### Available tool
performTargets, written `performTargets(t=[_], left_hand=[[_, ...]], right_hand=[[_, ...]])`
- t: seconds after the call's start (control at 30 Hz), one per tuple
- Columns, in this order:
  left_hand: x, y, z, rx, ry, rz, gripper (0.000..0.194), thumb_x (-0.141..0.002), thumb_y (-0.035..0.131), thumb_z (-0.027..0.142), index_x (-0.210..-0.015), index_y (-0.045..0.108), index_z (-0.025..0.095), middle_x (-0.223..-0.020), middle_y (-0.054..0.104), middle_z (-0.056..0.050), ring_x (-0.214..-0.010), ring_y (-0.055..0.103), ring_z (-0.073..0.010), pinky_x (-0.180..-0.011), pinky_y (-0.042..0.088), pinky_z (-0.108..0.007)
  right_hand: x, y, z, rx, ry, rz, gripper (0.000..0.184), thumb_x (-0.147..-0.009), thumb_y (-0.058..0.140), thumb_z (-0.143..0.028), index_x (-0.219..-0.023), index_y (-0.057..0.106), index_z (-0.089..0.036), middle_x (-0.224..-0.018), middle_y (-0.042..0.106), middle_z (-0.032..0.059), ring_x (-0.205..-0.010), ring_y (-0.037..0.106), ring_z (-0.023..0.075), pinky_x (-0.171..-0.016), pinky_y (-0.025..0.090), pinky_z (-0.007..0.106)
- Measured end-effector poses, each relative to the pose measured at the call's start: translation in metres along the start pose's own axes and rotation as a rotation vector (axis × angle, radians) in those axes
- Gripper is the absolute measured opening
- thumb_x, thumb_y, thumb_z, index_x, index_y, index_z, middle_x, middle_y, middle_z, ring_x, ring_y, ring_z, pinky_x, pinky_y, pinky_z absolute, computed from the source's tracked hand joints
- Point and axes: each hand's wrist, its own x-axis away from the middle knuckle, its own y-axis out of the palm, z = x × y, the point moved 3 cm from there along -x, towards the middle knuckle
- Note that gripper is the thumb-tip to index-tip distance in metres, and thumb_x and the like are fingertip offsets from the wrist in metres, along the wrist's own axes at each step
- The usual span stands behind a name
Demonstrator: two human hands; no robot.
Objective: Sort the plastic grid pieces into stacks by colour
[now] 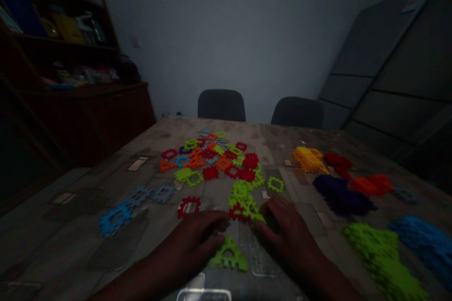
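My left hand (pixel 199 237) hovers low over the table, its fingers curled with a gap between thumb and forefinger. The thumb overlaps the edge of a light-green triangular toothed building piece (pixel 237 259) with a round hole; whether it presses on it I cannot tell. My right hand (pixel 286 225) is closed at the corner of another light-green triangular piece (pixel 251 208). That piece lies at the near end of the loose pile, over a red toothed piece (pixel 237 211). A red ring-shaped piece (pixel 189 207) lies just beyond my left hand.
Mixed toothed pieces (pixel 211 172) spread across the table's middle. Grey pieces (pixel 163 193) and a blue piece (pixel 115 218) lie left. Sorted stacks stand right: yellow (pixel 309 159), purple (pixel 342 194), orange (pixel 371 184), green (pixel 383 254), blue (pixel 425 240). Two chairs (pixel 221 104) stand behind the table.
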Motion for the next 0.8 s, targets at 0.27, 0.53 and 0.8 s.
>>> performTargets(t=[0.27, 0.53, 0.8], left_hand=[[-0.008, 0.006, 0.008, 0.492, -0.092, 0.112, 0.05, -0.07, 0.076, 0.03, -0.117, 0.062, 0.018, -0.083, 0.066, -0.002, -0.073, 0.058, -0.0168, -0.067, 0.042, -0.028], [-0.001, 0.002, 0.019, 0.561, -0.083, 0.098, 0.036, -0.086, 0.068, 0.048, -0.108, 0.065, 0.019, -0.089, 0.062, -0.003, -0.083, 0.056, -0.0183, -0.071, 0.039, -0.03], [-0.003, 0.011, 0.015, 0.547, -0.083, -0.015, 0.024, -0.079, 0.072, 0.028, -0.091, 0.053, 0.02, -0.079, 0.062, 0.002, -0.068, 0.052, -0.0124, -0.062, 0.035, -0.025]], right_hand=[[0.012, 0.009, -0.046, -0.124, -0.304, 0.15, 0.011, -0.09, 0.064, -0.025, -0.093, 0.055, -0.02, -0.081, 0.063, 0.0028, -0.074, 0.057, 0.0209, -0.067, 0.041, 0.032], [0.005, -0.009, -0.042, -0.262, -0.18, 0.145, 0.015, -0.095, 0.054, -0.023, -0.109, 0.06, -0.023, -0.092, 0.069, 0.0058, -0.083, 0.064, 0.0212, -0.073, 0.048, 0.033], [0.008, 0.004, -0.041, -0.365, -0.153, -0.096, 0.012, -0.086, 0.063, -0.013, -0.096, 0.065, -0.02, -0.081, 0.066, 0.0012, -0.074, 0.062, 0.0164, -0.065, 0.045, 0.025]])
